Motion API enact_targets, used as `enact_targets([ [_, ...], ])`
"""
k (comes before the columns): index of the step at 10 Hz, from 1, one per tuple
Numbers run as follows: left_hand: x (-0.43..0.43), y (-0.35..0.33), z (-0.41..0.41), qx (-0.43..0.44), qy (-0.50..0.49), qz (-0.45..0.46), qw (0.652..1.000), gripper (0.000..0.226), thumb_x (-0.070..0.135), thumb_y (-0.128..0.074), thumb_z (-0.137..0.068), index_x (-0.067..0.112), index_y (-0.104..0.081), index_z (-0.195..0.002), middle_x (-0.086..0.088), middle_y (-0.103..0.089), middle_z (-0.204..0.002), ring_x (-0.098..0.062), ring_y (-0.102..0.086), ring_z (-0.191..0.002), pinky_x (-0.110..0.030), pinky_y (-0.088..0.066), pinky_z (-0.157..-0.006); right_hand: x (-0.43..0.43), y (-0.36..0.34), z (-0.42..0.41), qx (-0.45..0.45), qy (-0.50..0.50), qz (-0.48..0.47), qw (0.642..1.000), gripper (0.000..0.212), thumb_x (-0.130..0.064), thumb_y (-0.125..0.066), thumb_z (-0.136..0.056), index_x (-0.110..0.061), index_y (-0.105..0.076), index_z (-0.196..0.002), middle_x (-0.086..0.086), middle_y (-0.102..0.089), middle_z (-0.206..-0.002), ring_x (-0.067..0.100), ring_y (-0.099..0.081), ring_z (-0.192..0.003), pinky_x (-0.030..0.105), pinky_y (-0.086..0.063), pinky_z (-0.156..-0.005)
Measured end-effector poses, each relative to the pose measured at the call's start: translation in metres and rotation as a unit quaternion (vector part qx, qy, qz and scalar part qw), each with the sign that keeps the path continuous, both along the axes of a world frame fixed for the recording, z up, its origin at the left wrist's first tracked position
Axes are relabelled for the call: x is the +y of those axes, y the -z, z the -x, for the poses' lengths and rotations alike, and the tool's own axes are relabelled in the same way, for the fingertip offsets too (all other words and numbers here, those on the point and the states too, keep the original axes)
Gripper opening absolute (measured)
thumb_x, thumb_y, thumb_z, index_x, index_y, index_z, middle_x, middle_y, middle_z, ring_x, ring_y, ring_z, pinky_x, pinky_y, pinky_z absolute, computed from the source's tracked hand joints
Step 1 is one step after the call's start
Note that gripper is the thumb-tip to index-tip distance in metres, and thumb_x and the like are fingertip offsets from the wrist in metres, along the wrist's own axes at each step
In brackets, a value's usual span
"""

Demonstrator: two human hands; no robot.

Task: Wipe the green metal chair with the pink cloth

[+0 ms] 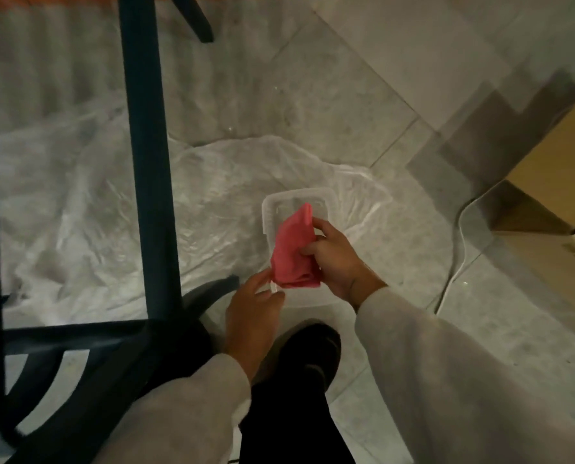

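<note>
The pink cloth (292,249) is bunched and folded, held above a clear plastic container (272,202) on the floor. My right hand (339,259) grips its right side with thumb and fingers. My left hand (256,313) pinches the cloth's lower left corner with its fingertips. The dark green metal chair (145,145) fills the left of the view, its frame bars running upward and across, a curved bar (209,293) just left of my left hand. Neither hand touches the chair.
A crumpled clear plastic sheet (95,212) covers the tiled floor under the chair and container. A white cable (460,236) runs along the floor at right, beside a cardboard box (560,182). My dark shoe (312,356) stands below the container.
</note>
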State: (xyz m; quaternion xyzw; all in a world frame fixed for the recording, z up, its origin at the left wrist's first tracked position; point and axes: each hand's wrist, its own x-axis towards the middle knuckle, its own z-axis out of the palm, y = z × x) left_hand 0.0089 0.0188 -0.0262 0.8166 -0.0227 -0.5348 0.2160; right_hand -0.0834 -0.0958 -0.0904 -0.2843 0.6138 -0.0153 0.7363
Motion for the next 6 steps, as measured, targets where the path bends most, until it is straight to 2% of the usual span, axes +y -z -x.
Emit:
enact_targets([
  [1, 0.004, 0.012, -0.003, -0.004, 0.064, 0.0, 0.998, 0.047, 0.011, -0.065, -0.087, 0.028, -0.059, -0.13, -0.001, -0.063, -0.131, -0.017, -0.06, -0.118, -0.031, -0.044, -0.103, -0.011, 0.017, -0.012, 0.001, -0.001, 0.025, 1.0, 0.066, 0.01, -0.047, -0.077, -0.024, -0.053, -0.133, 0.01, -0.065, -0.118, 0.028, -0.062, -0.106, 0.038, -0.055, -0.08],
  [2, 0.003, 0.017, -0.004, 0.015, 0.071, -0.002, 0.997, 0.049, 0.01, -0.063, -0.089, 0.026, -0.056, -0.135, 0.002, -0.057, -0.138, -0.016, -0.054, -0.126, -0.035, -0.042, -0.108, -0.014, 0.032, -0.017, 0.019, -0.016, 0.047, 0.999, 0.068, 0.012, -0.045, -0.075, -0.025, -0.055, -0.131, 0.008, -0.065, -0.118, 0.026, -0.061, -0.106, 0.036, -0.054, -0.081],
  [3, 0.002, 0.019, -0.004, 0.039, 0.06, -0.01, 0.997, 0.052, 0.013, -0.062, -0.091, 0.026, -0.05, -0.139, -0.003, -0.058, -0.138, -0.018, -0.055, -0.126, -0.041, -0.043, -0.108, -0.01, 0.043, -0.017, 0.051, -0.036, 0.049, 0.997, 0.061, 0.006, -0.04, -0.083, -0.024, -0.053, -0.134, 0.005, -0.064, -0.119, 0.028, -0.062, -0.105, 0.041, -0.056, -0.082],
  [4, 0.006, 0.023, -0.006, 0.056, 0.067, -0.012, 0.996, 0.054, 0.013, -0.062, -0.091, 0.025, -0.047, -0.142, -0.006, -0.056, -0.141, -0.019, -0.054, -0.127, -0.04, -0.041, -0.109, 0.004, 0.043, -0.015, 0.122, -0.121, 0.078, 0.982, 0.047, -0.011, -0.039, -0.095, -0.025, -0.043, -0.14, 0.004, -0.058, -0.127, 0.028, -0.058, -0.109, 0.032, -0.047, -0.082],
  [5, 0.006, 0.02, -0.004, 0.073, 0.065, -0.01, 0.995, 0.057, 0.014, -0.061, -0.092, 0.025, -0.043, -0.145, -0.006, -0.051, -0.145, -0.019, -0.049, -0.132, -0.038, -0.038, -0.112, 0.015, 0.035, -0.011, 0.186, -0.173, 0.144, 0.956, 0.053, -0.012, -0.046, -0.092, -0.023, -0.038, -0.143, 0.009, -0.055, -0.133, 0.031, -0.053, -0.121, 0.035, -0.041, -0.097],
  [6, 0.005, 0.018, -0.002, 0.048, 0.068, -0.012, 0.996, 0.058, 0.017, -0.062, -0.092, 0.026, -0.042, -0.145, -0.005, -0.05, -0.146, -0.019, -0.048, -0.134, -0.041, -0.037, -0.113, 0.019, 0.019, -0.005, 0.206, -0.185, 0.163, 0.947, 0.05, -0.006, -0.047, -0.093, -0.011, -0.041, -0.142, 0.015, -0.053, -0.134, 0.031, -0.052, -0.122, 0.026, -0.037, -0.094],
])
